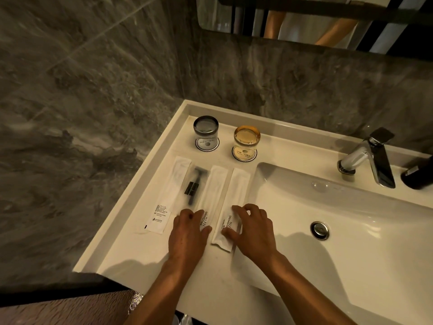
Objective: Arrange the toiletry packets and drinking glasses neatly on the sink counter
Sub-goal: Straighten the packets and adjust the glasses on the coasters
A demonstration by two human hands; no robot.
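Observation:
Several long toiletry packets lie side by side on the white counter (131, 252): a white labelled packet (166, 198), a clear razor packet (194, 186), and two "BRUSHING TEETH" packets (214, 186) (237, 191). My left hand (188, 233) rests flat on the near ends of the razor packet and the left toothbrush packet. My right hand (251, 231) presses its fingers on the near end of the right toothbrush packet. Behind them a grey glass (206, 132) and an amber glass (246, 140) stand upside down on round paper coasters.
The sink basin (339, 207) with its drain (319, 229) lies right of the packets. A chrome faucet (367, 158) and a dark bottle (418, 174) stand at the back right. Grey marble walls close the left and rear sides; a mirror hangs above.

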